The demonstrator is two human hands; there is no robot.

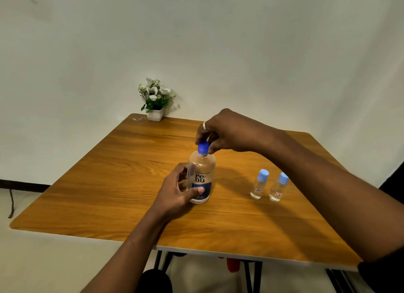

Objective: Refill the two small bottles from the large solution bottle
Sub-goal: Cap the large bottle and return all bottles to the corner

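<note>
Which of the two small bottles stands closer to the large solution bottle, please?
The small bottle on the left of the pair; its twin stands farther right, away from the large solution bottle.

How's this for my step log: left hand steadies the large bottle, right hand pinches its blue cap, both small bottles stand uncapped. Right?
No: the head view shows both small bottles with light blue caps on. The rest holds: left hand steadies the large bottle, right hand pinches its blue cap.
</note>
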